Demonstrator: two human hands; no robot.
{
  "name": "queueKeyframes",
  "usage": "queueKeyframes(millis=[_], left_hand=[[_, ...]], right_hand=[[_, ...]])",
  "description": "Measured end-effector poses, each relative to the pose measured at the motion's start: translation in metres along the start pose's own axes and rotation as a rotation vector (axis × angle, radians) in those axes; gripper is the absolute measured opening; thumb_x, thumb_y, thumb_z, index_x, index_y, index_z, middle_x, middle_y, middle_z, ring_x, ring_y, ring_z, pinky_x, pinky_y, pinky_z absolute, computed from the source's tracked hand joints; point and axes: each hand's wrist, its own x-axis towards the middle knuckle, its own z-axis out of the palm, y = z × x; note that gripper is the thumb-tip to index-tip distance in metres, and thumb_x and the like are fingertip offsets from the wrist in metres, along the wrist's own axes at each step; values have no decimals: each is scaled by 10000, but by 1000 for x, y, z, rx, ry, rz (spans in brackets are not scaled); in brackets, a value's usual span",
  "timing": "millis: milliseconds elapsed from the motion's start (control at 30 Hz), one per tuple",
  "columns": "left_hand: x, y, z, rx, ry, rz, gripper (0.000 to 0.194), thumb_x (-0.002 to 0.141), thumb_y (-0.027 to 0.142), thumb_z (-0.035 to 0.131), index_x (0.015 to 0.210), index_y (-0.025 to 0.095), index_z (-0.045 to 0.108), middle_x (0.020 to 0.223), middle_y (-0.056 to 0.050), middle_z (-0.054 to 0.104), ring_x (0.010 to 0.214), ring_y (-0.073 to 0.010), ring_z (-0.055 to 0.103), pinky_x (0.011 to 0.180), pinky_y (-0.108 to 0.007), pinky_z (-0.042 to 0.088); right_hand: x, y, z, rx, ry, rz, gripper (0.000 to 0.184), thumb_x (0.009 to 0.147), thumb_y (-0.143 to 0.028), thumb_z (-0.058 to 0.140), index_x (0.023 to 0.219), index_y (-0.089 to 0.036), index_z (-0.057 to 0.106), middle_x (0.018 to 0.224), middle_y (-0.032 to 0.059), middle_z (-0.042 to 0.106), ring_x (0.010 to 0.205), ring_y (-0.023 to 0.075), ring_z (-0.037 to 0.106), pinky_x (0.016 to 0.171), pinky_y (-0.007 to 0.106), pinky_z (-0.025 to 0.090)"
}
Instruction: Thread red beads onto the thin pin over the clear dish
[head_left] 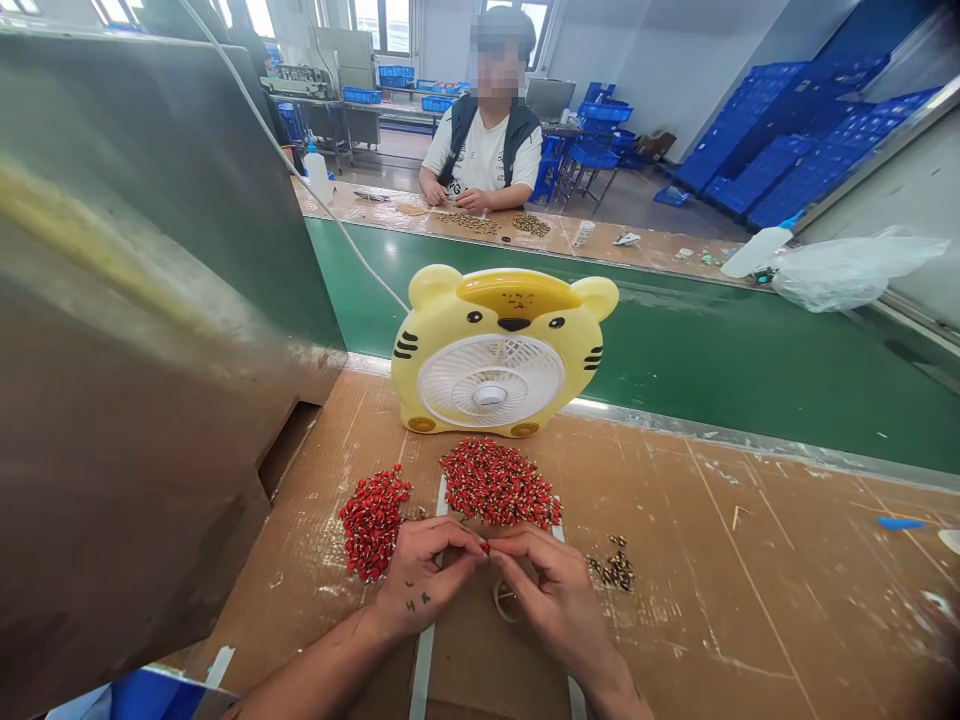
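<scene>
Two hands [421, 575] [559, 590] pinch one red piece [485, 547] near two red piles [373, 525] [495, 482].

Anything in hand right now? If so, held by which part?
A small red piece, pinched where the left grip and right grip meet. They cover most of it, so which part is held can't be told.

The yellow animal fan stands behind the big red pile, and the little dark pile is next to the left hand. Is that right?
Almost! The little dark pile is next to the right hand, not the left hand; the head view shows it. The yellow animal fan does stand behind the big red pile.
</scene>
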Motion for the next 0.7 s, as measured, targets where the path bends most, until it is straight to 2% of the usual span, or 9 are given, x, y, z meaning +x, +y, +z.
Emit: queueKeyframes(millis=[133, 233, 300, 400, 467, 533, 600, 700], left_hand=[[-1, -2, -1, 56, -39, 42, 104, 844, 137, 672, 794, 196, 742, 795, -63, 771, 758, -177, 714, 727, -254, 535], [1, -1, 4, 87, -72, 15, 59, 851, 167, 676, 856, 195, 729, 818, -49, 765, 739, -163, 707, 706, -238, 540], [3, 2, 8, 64, -109, -19, 131, 860, 177, 664, 981, 197, 710, 870, -45, 763, 740, -154, 707, 704, -231, 553], [8, 8, 2, 117, -121, -8, 274, 874, 189, 638, 1147, 201, 655, 992, -61, 746, 779, -153, 703, 739, -248, 567], [13, 12, -12, 275, -92, 44, 222, 904, 208, 592, 1112, 197, 668, 1068, -82, 721, 799, -161, 684, 744, -269, 560], [21, 16, -32, 510, -93, 67, 199, 939, 216, 525, 1055, 196, 686, 1104, -100, 699, 918, -204, 660, 818, -321, 541], [31, 19, -52, 800, -208, 41, 245, 939, 189, 486, 1077, 200, 689, 1123, -116, 677, 1044, -266, 604, 905, -400, 499], [43, 23, -71, 1103, -362, -71, 257, 901, 139, 480, 1009, 173, 710, 1124, -156, 644, 1039, -313, 576, 878, -432, 477]], right_hand=[[0, -2, 1, -2, -30, 48, 163, 934, -251, 602, 850, -201, 732, 807, 37, 736, 733, 171, 680, 689, 257, 502], [-1, 2, -1, -22, -33, 77, 163, 928, -263, 603, 843, -200, 728, 803, 35, 734, 741, 173, 677, 698, 260, 498], [-2, 10, -9, -41, -18, 95, 184, 931, -291, 597, 838, -200, 727, 806, 40, 735, 747, 177, 676, 709, 266, 502], [-1, 30, -34, -76, 102, 177, 241, 931, -374, 583, 858, -192, 723, 856, 62, 746, 782, 194, 684, 734, 283, 520], [5, 45, -55, -145, 200, 288, 288, 927, -416, 550, 897, -179, 712, 869, 72, 753, 781, 203, 691, 717, 285, 531], [15, 60, -74, -262, 196, 349, 309, 907, -420, 527, 878, -175, 713, 857, 74, 755, 759, 211, 686, 701, 296, 523], [27, 71, -85, -315, 181, 359, 285, 870, -396, 542, 829, -178, 721, 820, 70, 752, 727, 219, 668, 697, 315, 500], [40, 80, -85, -382, 167, 356, 247, 822, -346, 553, 762, -179, 725, 783, 75, 743, 717, 234, 646, 695, 332, 461]])
